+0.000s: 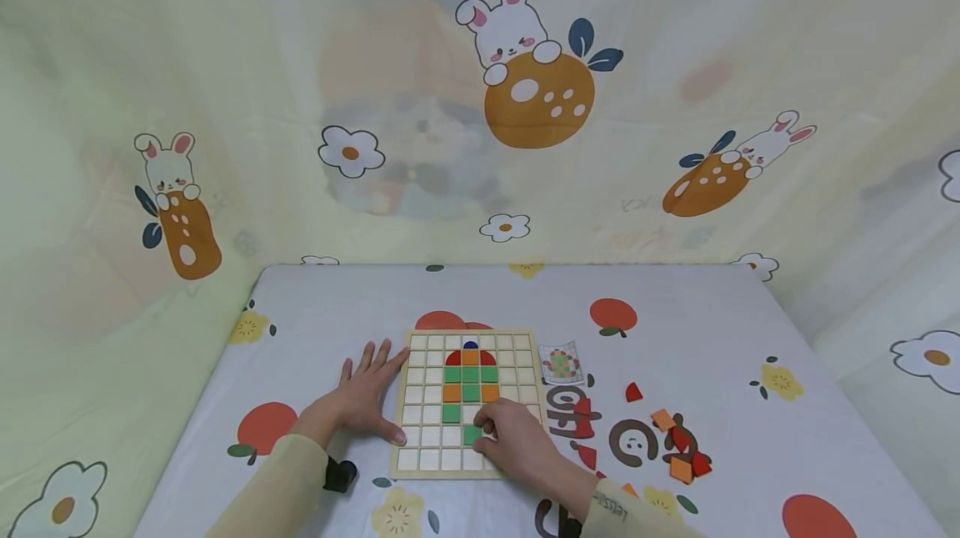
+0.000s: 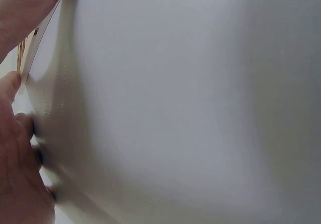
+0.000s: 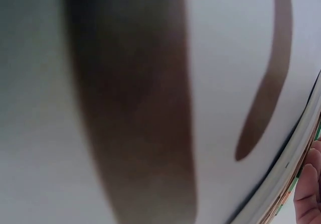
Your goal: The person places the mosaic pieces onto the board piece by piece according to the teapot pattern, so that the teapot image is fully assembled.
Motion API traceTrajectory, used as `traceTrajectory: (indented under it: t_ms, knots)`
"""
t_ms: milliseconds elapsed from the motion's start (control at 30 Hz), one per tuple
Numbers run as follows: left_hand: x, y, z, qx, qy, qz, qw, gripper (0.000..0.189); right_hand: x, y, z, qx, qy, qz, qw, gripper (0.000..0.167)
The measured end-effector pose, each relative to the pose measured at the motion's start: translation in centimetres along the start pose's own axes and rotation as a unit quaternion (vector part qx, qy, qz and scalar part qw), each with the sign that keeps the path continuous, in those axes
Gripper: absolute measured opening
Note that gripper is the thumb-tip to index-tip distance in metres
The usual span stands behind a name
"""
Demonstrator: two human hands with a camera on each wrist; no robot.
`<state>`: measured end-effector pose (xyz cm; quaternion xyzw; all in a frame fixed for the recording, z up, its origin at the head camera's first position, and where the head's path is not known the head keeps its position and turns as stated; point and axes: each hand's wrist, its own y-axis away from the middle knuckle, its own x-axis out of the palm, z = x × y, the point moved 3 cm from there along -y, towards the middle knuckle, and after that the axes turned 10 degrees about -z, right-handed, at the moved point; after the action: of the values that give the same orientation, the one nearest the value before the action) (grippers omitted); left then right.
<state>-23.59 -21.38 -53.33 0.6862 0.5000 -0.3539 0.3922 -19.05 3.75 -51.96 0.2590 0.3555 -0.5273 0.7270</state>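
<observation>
A wooden grid board (image 1: 512,461) lies on the table with square cells. Green and orange squares, red rounded pieces and a blue half-round piece (image 1: 471,345) fill some of its middle cells. My left hand (image 1: 362,399) spreads its fingers along the board's left edge, thumb and index finger touching the frame. Over the lower middle of the board, my right hand (image 1: 517,444) has thumb and index finger at a green square tile (image 1: 470,435), seemingly pinching its right side. In the right wrist view only curled fingers (image 3: 307,186) show beside the board; the tile is hidden there.
A small pattern card (image 1: 561,364) lies by the board's upper right corner. Loose red pieces (image 1: 633,392) and orange squares (image 1: 681,470) are scattered to the right, some partly behind my right hand. A printed cloth (image 1: 697,329) covers the table; a patterned curtain (image 1: 420,62) hangs behind.
</observation>
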Motion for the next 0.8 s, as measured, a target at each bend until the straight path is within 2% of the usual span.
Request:
traceTrajectory:
  t_ms: [233, 367, 500, 667, 800]
  knots:
    - [-0.1, 0.1, -0.1, -0.002, 0.003, 0.003, 1.0000, 0.134, -0.1, 0.1, 0.1, 0.006, -0.004, 0.000, 1.0000, 0.019]
    - [0.1, 0.1, 0.0, -0.003, 0.000, 0.002, 1.0000, 0.133, -0.9, 0.4, 0.0, 0.015, -0.041, 0.008, 0.9990, 0.021]
    - [0.1, 0.1, 0.2, -0.004, -0.001, 0.000, 1.0000, 0.132, -2.3, 0.8, -0.5, 0.017, -0.082, 0.000, 0.9965, 0.022]
    - [0.2, 0.0, 0.2, -0.001, 0.000, -0.002, 1.0000, 0.133, -4.6, 1.8, -2.4, 0.033, -0.092, -0.035, 0.9946, 0.025]
    - [0.3, -0.1, 0.3, -0.002, -0.001, -0.003, 1.0000, 0.133, -6.6, 3.3, -4.9, 0.078, -0.078, -0.068, 0.9916, 0.025]
